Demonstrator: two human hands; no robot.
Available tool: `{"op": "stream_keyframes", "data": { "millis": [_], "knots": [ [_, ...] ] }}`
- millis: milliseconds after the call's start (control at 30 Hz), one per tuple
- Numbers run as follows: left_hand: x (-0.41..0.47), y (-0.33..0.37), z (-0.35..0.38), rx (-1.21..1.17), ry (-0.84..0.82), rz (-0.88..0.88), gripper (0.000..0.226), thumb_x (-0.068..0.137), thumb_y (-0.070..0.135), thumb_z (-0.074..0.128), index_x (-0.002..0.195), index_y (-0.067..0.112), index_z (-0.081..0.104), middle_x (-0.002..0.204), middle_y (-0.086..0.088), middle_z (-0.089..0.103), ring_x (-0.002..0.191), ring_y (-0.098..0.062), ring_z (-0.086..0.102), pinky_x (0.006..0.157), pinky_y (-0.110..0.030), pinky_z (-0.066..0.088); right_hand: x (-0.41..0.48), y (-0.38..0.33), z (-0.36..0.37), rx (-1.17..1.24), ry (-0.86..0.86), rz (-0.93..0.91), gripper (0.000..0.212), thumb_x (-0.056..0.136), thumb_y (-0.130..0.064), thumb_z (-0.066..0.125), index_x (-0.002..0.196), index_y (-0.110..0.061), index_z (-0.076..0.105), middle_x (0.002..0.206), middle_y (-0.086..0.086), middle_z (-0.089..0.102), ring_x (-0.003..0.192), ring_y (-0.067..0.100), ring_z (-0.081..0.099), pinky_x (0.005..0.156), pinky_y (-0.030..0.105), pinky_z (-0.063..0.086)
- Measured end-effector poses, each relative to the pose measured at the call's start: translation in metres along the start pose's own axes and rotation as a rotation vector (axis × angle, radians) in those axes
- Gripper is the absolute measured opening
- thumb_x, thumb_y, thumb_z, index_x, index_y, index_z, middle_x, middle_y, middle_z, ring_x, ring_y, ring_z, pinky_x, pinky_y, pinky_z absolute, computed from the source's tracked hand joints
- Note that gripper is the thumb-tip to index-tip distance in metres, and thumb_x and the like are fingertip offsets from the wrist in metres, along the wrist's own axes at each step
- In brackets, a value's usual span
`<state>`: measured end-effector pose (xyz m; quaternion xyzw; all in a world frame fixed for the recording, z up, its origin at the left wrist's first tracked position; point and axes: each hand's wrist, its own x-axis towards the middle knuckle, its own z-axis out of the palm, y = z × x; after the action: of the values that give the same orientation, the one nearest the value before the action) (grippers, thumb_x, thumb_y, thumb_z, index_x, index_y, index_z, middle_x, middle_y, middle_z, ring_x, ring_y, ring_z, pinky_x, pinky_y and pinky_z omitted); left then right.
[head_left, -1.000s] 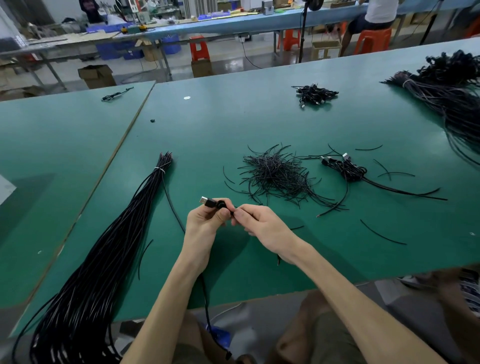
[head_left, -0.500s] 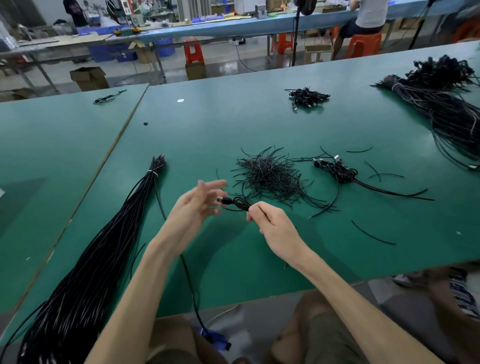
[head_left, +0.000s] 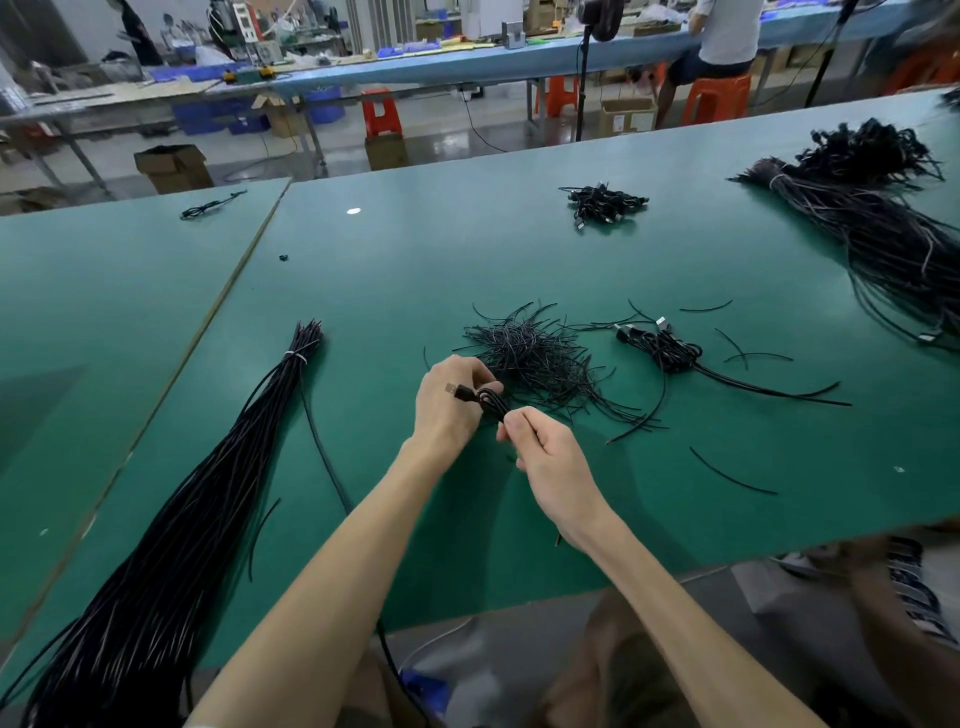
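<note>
Closing our left hand (head_left: 441, 410) again, we are clamping the coiled black USB cable (head_left: 488, 402), plug pointing left, right hand (head_left: 550, 457) pinching its right end.

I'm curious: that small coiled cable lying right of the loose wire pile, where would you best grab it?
Take the coiled cable by its bunched middle, coming down from above with fingers across the loops. The turns are gathered thickest there, lying flat on the table; the plugs poke out left and a tail trails right, so grabbing either end would likely let it dangle.
</note>
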<state>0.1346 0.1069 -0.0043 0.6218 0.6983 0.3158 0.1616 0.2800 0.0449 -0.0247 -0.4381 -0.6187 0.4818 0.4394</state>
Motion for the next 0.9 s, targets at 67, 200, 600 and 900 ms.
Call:
{"op": "stream_keyframes", "data": {
  "millis": [67,200,600,900],
  "knots": [
    [-0.004,-0.002,-0.003,-0.023,0.021,-0.002,0.006,0.093,0.019,0.074,0.089,0.017,0.078,0.085,0.007,0.069,0.087,-0.018,0.067,0.073,-0.028,0.049,0.000,0.001,0.001,-0.024,-0.003,-0.008,0.034,0.110,-0.029,0.045,0.082,-0.018,0.060,0.067,-0.014,0.047,0.063,0.005,0.037,0.069,0.033,0.039],
    [-0.009,-0.010,-0.010,-0.125,0.079,-0.033,0.018,0.089,0.001,0.071,0.086,0.017,0.080,0.081,0.008,0.072,0.071,-0.009,0.063,0.068,-0.024,0.052,0.001,0.003,0.000,0.009,0.025,0.005,0.034,0.110,-0.032,0.046,0.082,-0.020,0.061,0.063,-0.011,0.038,0.060,0.009,0.032,0.066,0.036,0.037],
    [-0.039,-0.031,-0.042,-0.541,0.202,-0.157,0.009,0.093,0.025,0.075,0.088,0.017,0.075,0.075,0.004,0.073,0.067,-0.010,0.068,0.061,-0.013,0.044,0.005,0.011,-0.001,0.112,0.106,0.080,0.034,0.110,-0.035,0.043,0.088,-0.016,0.062,0.055,-0.017,0.034,0.053,0.006,0.031,0.065,0.021,0.040],
    [-0.081,-0.010,-0.030,-0.565,-0.009,0.152,0.006,0.091,0.018,0.078,0.087,0.018,0.074,0.076,0.004,0.074,0.069,-0.014,0.070,0.068,-0.021,0.052,0.005,0.011,0.001,0.054,0.115,0.065,0.034,0.110,-0.035,0.044,0.088,-0.016,0.063,0.056,-0.018,0.042,0.058,0.006,0.038,0.066,0.033,0.043]
  ]
}}
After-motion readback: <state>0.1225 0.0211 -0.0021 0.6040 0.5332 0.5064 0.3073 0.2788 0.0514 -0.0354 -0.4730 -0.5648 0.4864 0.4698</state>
